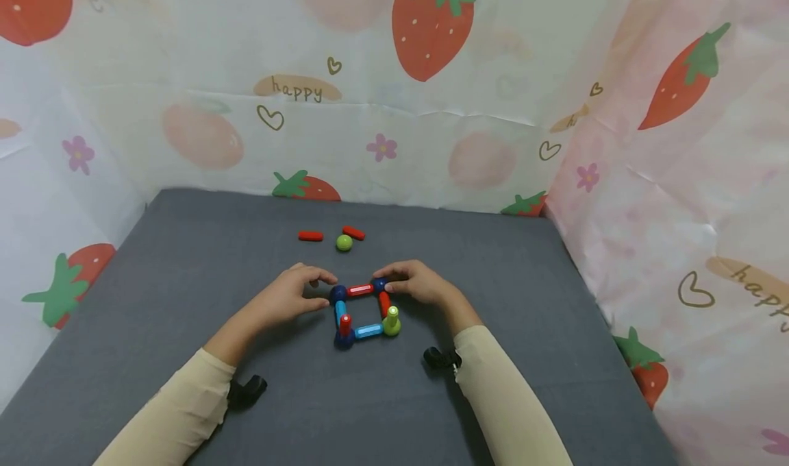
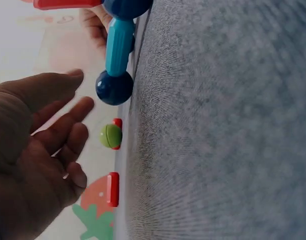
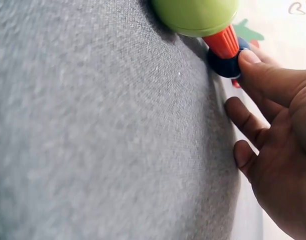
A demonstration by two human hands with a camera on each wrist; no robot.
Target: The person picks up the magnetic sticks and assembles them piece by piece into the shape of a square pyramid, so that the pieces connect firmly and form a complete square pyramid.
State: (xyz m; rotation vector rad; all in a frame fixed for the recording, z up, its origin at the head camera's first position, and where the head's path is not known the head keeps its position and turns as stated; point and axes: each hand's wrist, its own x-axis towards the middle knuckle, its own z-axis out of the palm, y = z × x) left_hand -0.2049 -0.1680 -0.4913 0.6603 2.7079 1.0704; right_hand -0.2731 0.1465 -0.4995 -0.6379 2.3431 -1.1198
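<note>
A square of magnetic rods and balls lies on the grey table. Dark blue balls form its back left, back right and front left corners; a green ball is the front right one. Red rods make the back and right sides, light blue rods the front and left. A red rod and a yellow-green rod stand upright on the front balls. My right hand pinches the back right ball. Beside the back left ball, my left hand has loosely bent fingers, apart from it.
Behind the square lie two loose red rods and a green ball. The grey cloth covers the table, bounded by printed strawberry curtains at the back and sides. Black straps sit at both wrists.
</note>
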